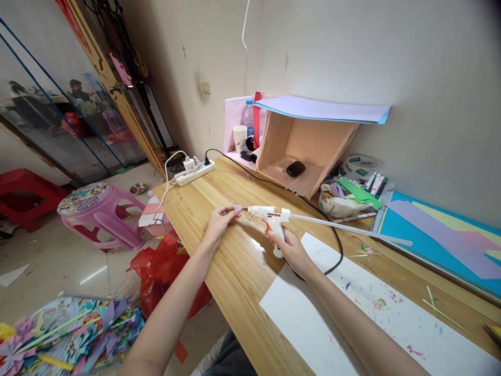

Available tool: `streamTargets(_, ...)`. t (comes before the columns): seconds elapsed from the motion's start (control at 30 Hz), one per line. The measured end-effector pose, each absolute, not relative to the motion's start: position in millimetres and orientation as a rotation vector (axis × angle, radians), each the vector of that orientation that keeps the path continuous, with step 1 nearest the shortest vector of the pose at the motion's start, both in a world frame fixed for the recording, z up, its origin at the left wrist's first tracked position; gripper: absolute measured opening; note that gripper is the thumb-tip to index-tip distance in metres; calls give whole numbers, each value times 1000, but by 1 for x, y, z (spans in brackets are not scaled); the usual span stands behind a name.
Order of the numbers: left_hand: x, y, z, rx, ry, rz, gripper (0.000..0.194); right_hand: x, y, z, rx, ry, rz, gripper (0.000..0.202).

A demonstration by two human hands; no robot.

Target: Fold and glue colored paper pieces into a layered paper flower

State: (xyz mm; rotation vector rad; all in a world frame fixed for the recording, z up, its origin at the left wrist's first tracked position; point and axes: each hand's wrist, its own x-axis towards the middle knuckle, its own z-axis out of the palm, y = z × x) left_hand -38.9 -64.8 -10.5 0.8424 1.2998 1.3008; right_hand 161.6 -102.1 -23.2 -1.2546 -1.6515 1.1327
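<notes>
My right hand (291, 249) is wrapped round the handle of a white hot glue gun (276, 216) with an orange trigger. A long translucent glue stick (352, 228) sticks out of its back end. The gun's nozzle points left, at a small purple paper piece (238, 208). My left hand (219, 222) pinches that piece between thumb and fingers above the wooden table. The nozzle tip is very close to the paper; whether they touch I cannot tell.
A power strip (195, 173) lies at the table's far left, a black cord (258, 176) running from it. Behind stand an open box (309, 143) and a bowl of scraps (338, 201). White paper (313, 313) lies by my right arm. A red bag (160, 271) hangs left.
</notes>
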Motion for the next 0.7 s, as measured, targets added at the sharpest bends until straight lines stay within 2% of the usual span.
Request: streamTargets(0.7,-40,-65,-13,847,1269,1353,36,162,-104,-22,-1222,-1649,1131,33)
